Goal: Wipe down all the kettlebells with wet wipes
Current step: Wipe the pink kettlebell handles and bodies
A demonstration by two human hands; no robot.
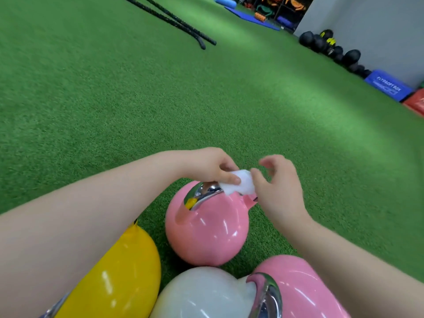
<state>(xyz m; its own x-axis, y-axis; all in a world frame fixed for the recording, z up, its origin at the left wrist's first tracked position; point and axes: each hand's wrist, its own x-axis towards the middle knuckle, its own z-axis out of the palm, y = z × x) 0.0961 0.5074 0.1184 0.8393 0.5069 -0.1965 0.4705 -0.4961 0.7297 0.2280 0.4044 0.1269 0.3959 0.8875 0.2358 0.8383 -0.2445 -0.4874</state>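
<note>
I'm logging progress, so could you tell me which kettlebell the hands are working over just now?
The far pink kettlebell, alone ahead of the others; the left hand holds the wipe at its chrome handle.

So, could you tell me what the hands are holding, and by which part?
The left hand pinches the wipe at its left edge, above the pink kettlebell's handle. The right hand touches its right edge, fingers loosely curled.

Green turf [137, 106] stretched before me, black battle ropes [183, 24] lay across it, dark medicine balls [330, 47] lined the grey wall [378, 26], a blue plyo box [387, 84] sat beside them.
</note>
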